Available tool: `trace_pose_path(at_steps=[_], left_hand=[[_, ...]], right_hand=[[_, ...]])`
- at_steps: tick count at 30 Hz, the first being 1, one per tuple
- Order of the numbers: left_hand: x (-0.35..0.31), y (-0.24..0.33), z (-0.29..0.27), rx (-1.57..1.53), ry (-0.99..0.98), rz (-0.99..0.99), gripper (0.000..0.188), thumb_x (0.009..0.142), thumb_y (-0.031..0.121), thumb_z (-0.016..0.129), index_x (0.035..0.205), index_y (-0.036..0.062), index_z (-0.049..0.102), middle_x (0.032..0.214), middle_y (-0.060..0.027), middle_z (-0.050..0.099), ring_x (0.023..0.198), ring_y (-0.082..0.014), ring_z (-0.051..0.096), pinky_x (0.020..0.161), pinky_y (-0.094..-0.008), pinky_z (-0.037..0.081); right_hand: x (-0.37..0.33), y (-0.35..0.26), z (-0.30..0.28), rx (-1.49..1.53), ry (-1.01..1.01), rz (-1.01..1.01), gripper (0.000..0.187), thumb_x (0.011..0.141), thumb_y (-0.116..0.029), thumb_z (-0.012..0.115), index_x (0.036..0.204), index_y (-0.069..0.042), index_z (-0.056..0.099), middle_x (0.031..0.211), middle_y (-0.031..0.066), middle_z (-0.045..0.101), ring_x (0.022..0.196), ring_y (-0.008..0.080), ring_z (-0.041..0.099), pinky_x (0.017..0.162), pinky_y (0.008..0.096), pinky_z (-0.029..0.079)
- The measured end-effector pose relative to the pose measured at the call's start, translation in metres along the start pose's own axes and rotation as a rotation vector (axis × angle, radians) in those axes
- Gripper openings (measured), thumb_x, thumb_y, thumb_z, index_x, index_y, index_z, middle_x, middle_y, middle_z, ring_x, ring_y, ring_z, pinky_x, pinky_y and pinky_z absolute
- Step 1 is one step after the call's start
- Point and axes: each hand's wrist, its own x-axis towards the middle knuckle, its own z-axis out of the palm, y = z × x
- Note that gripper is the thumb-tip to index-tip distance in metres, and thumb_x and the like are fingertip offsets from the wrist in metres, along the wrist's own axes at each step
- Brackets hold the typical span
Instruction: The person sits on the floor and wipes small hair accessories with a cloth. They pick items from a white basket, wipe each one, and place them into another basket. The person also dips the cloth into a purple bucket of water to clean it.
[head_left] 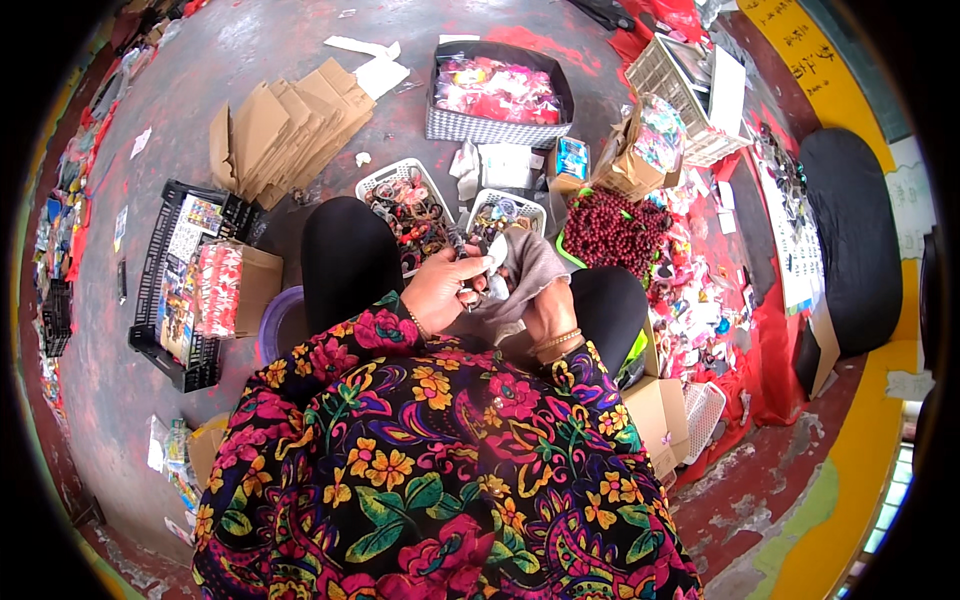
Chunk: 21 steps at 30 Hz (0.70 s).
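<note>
Between knees [350, 245], grey cloth [535, 266], right hand [550, 308] apparently half-hidden

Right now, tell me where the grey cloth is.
In the head view, the grey cloth is just right of centre, held in the right hand, between the left hand and the dark red beads.

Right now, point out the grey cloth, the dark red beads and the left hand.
Grey cloth [532, 270]: head view, its draped middle.
Dark red beads [616, 231]: head view, middle of the heap.
Left hand [437, 289]: head view, back of the hand.
</note>
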Motion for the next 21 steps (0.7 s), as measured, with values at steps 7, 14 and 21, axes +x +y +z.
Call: trace_pose_path(at_steps=[7,14,21], left_hand=[[0.005,-0.002,-0.005,-0.036,-0.026,0.004,0.005,0.084,0.009,0.055,0.088,0.0063,0.051,0.084,-0.0074,0.058,0.061,-0.0116,0.051,0.046,-0.0204,0.032],[-0.004,0.005,0.003,-0.104,-0.110,-0.062,0.007,0.085,0.010,0.054,0.091,0.0053,0.054,0.089,-0.0067,0.060,0.071,-0.0122,0.057,0.047,-0.0187,0.033],[0.004,0.000,-0.012,0.026,-0.050,0.037,0.008,0.082,0.006,0.057,0.090,0.0051,0.056,0.085,-0.0044,0.059,0.067,-0.0102,0.055,0.046,-0.0177,0.032]], right_hand=[[-0.014,0.000,0.006,0.009,0.014,-0.051,0.039,0.090,-0.024,0.046,0.122,-0.002,0.042,0.115,0.0084,0.051,0.099,0.0173,0.053,0.083,0.0294,0.045],[-0.016,-0.012,0.019,0.027,-0.028,-0.013,0.035,0.091,-0.023,0.045,0.119,-0.002,0.045,0.108,0.0063,0.054,0.091,0.0150,0.055,0.078,0.0279,0.046],[-0.028,-0.025,0.034,-0.065,-0.032,0.029,0.036,0.090,-0.021,0.047,0.119,-0.001,0.045,0.108,0.0052,0.054,0.093,0.0152,0.054,0.081,0.0274,0.045]])
